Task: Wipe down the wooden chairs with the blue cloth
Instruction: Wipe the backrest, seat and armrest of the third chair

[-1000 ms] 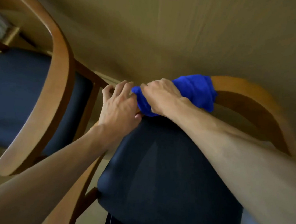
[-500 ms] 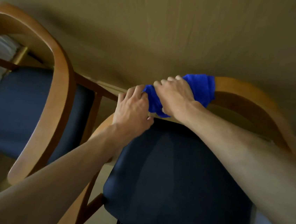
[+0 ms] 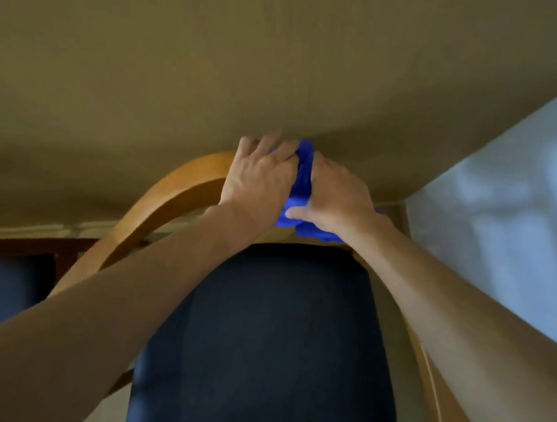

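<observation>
A wooden chair (image 3: 172, 196) with a curved backrest rail and a dark blue seat (image 3: 273, 341) stands right below me. The blue cloth (image 3: 302, 179) is wrapped over the top of the rail. My left hand (image 3: 260, 178) and my right hand (image 3: 337, 196) sit side by side on the rail, both gripping the cloth, which shows between them and under my right palm. My fingertips are hidden behind the rail.
A tan wall (image 3: 286, 57) rises directly behind the chair. A second chair with a blue seat (image 3: 4, 288) stands at the left. A pale curtain or bed cover (image 3: 527, 219) fills the right side. A light skirting strip (image 3: 45, 229) runs along the wall's foot.
The view has swung right and centred on the chair. Both hands and the cloth slid along the rail toward its middle, and my left hand now covers part of the cloth.
</observation>
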Motion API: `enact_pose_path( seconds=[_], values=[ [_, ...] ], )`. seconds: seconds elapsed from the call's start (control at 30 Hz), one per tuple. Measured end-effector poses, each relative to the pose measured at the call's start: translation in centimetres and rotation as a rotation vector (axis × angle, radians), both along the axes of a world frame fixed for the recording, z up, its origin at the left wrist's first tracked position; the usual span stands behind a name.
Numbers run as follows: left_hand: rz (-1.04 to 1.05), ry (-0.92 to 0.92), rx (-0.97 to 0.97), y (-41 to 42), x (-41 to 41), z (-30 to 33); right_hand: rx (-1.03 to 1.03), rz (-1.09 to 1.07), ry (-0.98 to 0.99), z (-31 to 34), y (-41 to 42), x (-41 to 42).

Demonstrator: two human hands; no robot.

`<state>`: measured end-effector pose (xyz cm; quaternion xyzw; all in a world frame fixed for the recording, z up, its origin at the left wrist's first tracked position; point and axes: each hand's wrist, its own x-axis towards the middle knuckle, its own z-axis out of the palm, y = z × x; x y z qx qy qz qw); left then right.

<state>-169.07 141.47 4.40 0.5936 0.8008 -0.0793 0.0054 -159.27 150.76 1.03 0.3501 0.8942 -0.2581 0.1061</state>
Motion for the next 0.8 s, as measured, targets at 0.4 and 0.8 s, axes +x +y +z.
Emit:
enact_pose_path(
  seconds=[0.4,0.8],
  values=[
    [-0.601,0.060,-0.176,5.6,14.7,-3.2,0.084,-0.477,-0.009,-2.6,-5.6,22.3],
    [-0.946,-0.070,-0.164,-1.4,25.6,-2.4,0.180,-0.863,-0.015,-2.7,-18.9,32.0]
  ],
)
